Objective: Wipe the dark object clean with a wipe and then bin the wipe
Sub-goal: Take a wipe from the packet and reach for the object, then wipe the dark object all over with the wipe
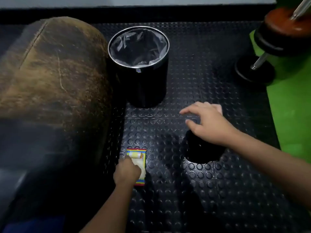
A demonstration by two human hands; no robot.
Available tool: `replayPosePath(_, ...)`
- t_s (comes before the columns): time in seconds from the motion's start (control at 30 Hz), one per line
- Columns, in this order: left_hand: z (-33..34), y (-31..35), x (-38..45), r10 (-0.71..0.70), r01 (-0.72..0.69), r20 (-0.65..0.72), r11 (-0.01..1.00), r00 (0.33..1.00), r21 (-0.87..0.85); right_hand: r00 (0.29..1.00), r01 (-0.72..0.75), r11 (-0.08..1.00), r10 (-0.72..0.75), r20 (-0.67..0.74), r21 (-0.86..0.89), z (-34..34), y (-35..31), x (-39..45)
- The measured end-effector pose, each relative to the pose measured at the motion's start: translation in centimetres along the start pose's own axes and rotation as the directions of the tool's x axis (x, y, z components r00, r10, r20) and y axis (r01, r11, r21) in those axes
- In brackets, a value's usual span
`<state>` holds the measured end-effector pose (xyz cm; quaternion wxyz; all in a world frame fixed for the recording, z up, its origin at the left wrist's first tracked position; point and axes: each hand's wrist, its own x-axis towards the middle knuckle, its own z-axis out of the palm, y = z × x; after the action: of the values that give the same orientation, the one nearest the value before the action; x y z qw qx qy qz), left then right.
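On the studded black rubber floor, low and right of centre, sits the dark object (pixel 202 150), a squat black rounded thing whose shape is hard to make out against the mat. Over its top hovers the right hand (pixel 208 122), fingers spread and relaxed, its grip apart and holding nothing; whether the palm touches the object I cannot tell. To the left, well apart from the object, a pack of wipes (pixel 138 165) lies flat on the floor, its wrapper edged in red, yellow and blue. The left hand (pixel 127 174) rests on it with curled fingers, its grip closed at the pale opening of the pack; whether it pinches a wipe there I cannot tell. Beyond both, a round black bin (pixel 139 64) stands upright, metal-rimmed and lined with a clear bag. A worn brown leather cushion (pixel 55 69) fills the left side. At far right lie a green mat (pixel 292 106) and a dumbbell (pixel 262 52).
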<state>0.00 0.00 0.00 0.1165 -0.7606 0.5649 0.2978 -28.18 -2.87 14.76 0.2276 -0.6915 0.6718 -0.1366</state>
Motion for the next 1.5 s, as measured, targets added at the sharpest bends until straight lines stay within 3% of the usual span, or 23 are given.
replayPosePath(0.17, 3.9, -0.2, -0.9, 0.027, -0.029, -0.126, 0.999, 0.992, -0.014, 0.994, 0.096, 0.993, -0.099, -0.039, -0.070, 0.6, 0.4, 0.6)
replayPosePath(0.37, 4.6, -1.0, -0.4, 0.097, -0.085, -0.301, 0.995, 0.949, 0.054, 0.992, 0.097, 0.995, -0.100, -0.076, -0.037, -0.7, 1.4, 0.1)
replayPosePath(0.47, 3.5, -0.2, -0.8, 0.203, -0.182, -0.462, 0.979, 0.864, 0.090, 0.994, 0.052, 0.999, -0.052, -0.094, -0.005, -1.9, 2.1, -0.4)
replayPosePath(0.57, 1.0, 2.3, -2.1, 0.207, -0.337, -0.629, 0.937, 0.750, -0.093, 0.993, -0.046, 0.998, 0.051, -0.102, 0.053, -3.2, 3.0, -0.9)
replayPosePath(0.67, -1.7, 5.9, -4.1, 0.192, -0.525, -0.699, 0.797, 0.688, -0.298, 0.984, -0.143, 0.983, 0.154, -0.089, 0.116, -4.0, 4.9, -1.9)
replayPosePath(0.73, -3.1, 8.6, -5.4, 0.229, -0.624, -0.700, 0.683, 0.676, -0.380, 0.968, -0.222, 0.958, 0.239, -0.080, 0.183, -4.8, 6.1, -3.0)
replayPosePath(0.83, -4.5, 12.5, -6.8, 0.384, -0.727, -0.664, 0.580, 0.641, -0.367, 0.928, -0.341, 0.910, 0.366, -0.072, 0.237, -6.1, 7.8, -4.7)
replayPosePath(0.93, -4.2, 14.9, -7.8, 0.609, -0.797, -0.526, 0.539, 0.593, -0.275, 0.897, -0.437, 0.880, 0.442, 0.012, 0.186, -6.1, 9.2, -6.1)
replayPosePath(1.0, -3.3, 15.5, -8.0, 0.681, -0.798, -0.419, 0.546, 0.600, -0.254, 0.878, -0.478, 0.861, 0.470, 0.086, 0.173, -5.4, 10.0, -7.2)
replayPosePath(1.2, -1.5, 15.3, -8.1, 0.720, -0.813, -0.377, 0.521, 0.583, -0.260, 0.858, -0.487, 0.869, 0.459, 0.230, 0.084, -4.2, 9.3, -8.8)
replayPosePath(1.43, -1.1, 16.6, -6.1, 0.619, -0.686, -0.296, 0.641, 0.727, -0.346, 0.872, -0.462, 0.886, 0.444, 0.204, 0.048, -4.2, 9.2, -8.0)
replayPosePath(1.5, -1.2, 17.2, -6.4, 0.629, -0.701, -0.311, 0.630, 0.713, -0.334, 0.876, -0.458, 0.887, 0.440, 0.197, 0.058, -4.2, 9.5, -7.7)
